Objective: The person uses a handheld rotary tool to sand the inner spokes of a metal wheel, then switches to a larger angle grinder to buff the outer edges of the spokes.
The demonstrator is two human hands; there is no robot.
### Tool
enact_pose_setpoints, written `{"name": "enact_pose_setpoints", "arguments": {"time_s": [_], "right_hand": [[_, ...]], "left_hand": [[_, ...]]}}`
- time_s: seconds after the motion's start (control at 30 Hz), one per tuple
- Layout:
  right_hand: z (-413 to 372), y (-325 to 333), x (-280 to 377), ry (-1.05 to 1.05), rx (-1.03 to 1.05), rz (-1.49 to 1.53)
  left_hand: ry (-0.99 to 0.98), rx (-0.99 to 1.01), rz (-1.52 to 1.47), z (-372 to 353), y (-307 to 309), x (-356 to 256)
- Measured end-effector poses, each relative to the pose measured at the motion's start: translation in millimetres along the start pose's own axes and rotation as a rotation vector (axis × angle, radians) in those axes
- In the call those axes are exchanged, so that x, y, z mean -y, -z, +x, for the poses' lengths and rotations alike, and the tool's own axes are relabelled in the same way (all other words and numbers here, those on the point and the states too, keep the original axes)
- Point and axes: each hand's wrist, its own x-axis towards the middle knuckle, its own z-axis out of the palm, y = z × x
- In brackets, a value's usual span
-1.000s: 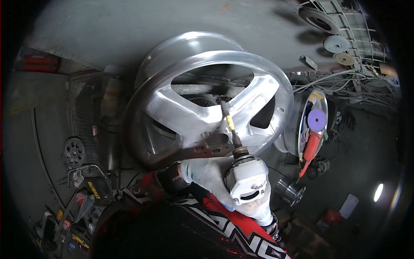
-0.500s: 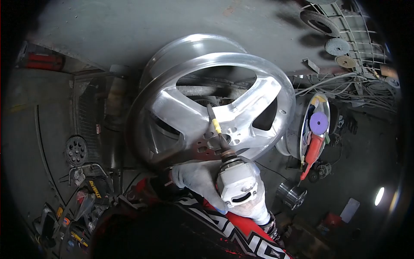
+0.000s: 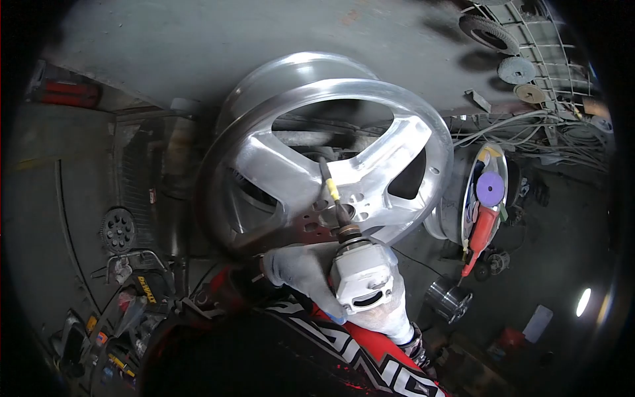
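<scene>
A large silver wheel rim (image 3: 390, 149) with broad spokes fills the middle of the view. In front of its hub is a power tool (image 3: 364, 278) with a white body and a long narrow tip, banded yellow, which points up at the inner edge between two spokes. My left hand (image 3: 301, 271), in a pale glove, is wrapped round the tool's left side. My right hand (image 3: 390, 314), gloved too, grips the body from the right and below. Whether the tip touches the metal I cannot tell.
At the right, a second rim (image 3: 453, 218) holds a purple disc (image 3: 489, 189) and a red tool (image 3: 481, 235). Abrasive wheels (image 3: 516, 70) hang on a wire rack at the upper right. Assorted tools (image 3: 119, 331) lie at the lower left, near a perforated disc (image 3: 118, 229).
The tool and its tip have shifted very slightly, with both hands still round it. The rim looks almost unmoved.
</scene>
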Motion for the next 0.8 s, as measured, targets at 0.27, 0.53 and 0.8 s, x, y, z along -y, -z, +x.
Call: {"name": "enact_pose_setpoints", "arguments": {"time_s": [0.27, 0.53, 0.8], "right_hand": [[-6, 3, -8, -0.092, 0.018, 0.084], [-13, 6, -11, -0.081, -0.124, 0.01], [-3, -1, -12, 0.096, 0.024, -0.117]], "left_hand": [[0.081, 0.033, 0.088, 8, 0, -12], [-0.16, 0.055, 0.051, 34, 8, 16], [-0.003, -0.004, -0.005, 2, -2, 4]]}}
